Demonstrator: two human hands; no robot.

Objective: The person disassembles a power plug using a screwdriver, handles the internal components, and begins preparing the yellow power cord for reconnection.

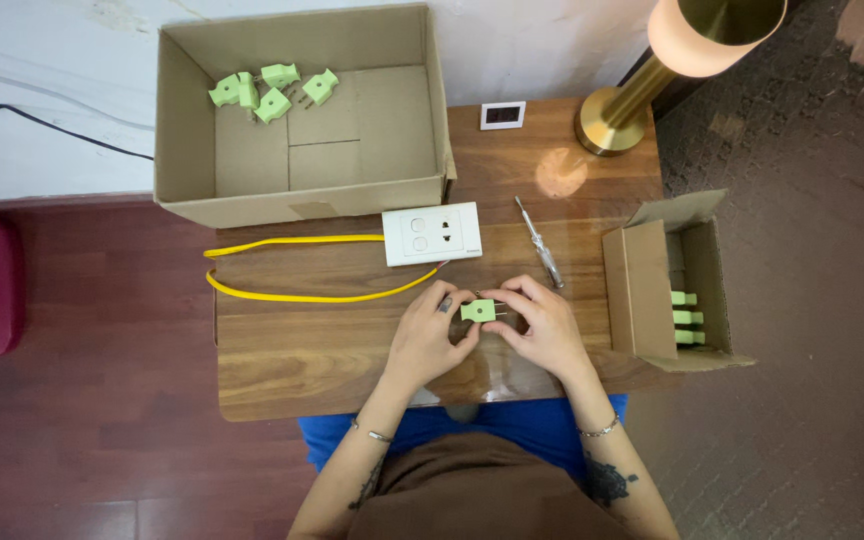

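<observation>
A small green plug point(478, 310) with metal prongs pointing right is held between both hands over the wooden table point(302, 350). My left hand point(424, 335) grips its left side with thumb and fingers. My right hand point(544, 325) pinches its right side near the prongs. Just beyond the hands lies a white socket block point(432, 233) with a yellow cable point(292, 270) looping off to the left. A screwdriver point(538, 243) with a clear handle lies to the right of the socket.
A large open cardboard box point(372, 190) at the back left holds several green plugs point(272, 92). A smaller box point(642, 290) at the right edge holds more green plugs point(688, 318). A brass lamp point(642, 90) and a small white display point(502, 115) stand at the back.
</observation>
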